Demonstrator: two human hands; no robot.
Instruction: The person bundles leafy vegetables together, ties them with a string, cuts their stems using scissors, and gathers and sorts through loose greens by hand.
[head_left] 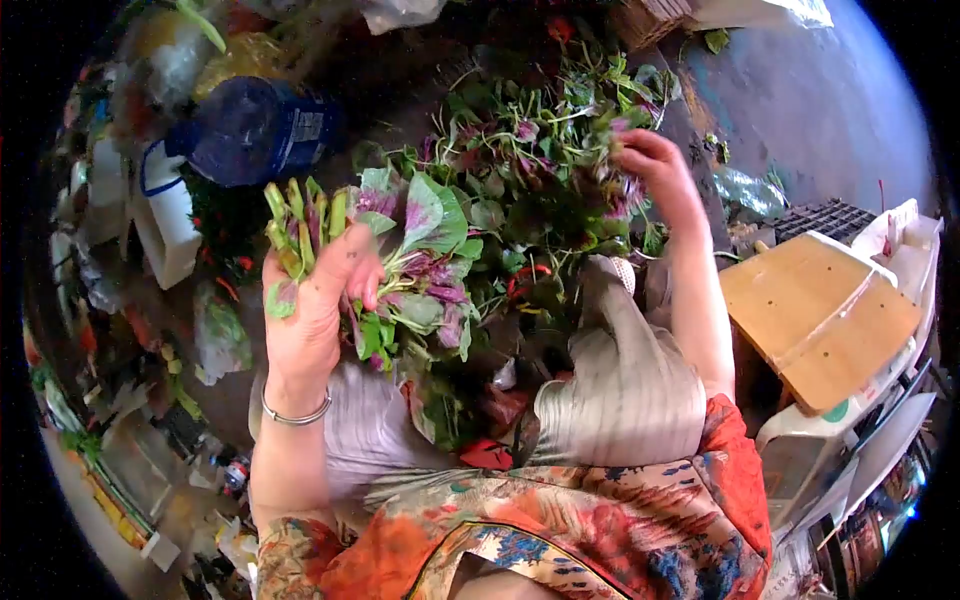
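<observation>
My left hand [335, 280], with a metal bangle on its wrist, is closed around a bunch of leafy greens [425, 215]. The cut green stems point up and left, and the purple-green leaves spread to the right. Reaching forward, my right hand [650, 155] is at the right edge of a large pile of loose greens [530, 150]. Its fingertips are blurred and partly merge with the leaves, so its grip is unclear. Several red bits lie among the pile.
A large blue plastic bottle [250, 130] lies at the upper left beside a white container [170, 230]. At the right are a wooden board [820, 320] on a white stool and a black grid tray [820, 220]. Plastic bags and scraps lie at the left.
</observation>
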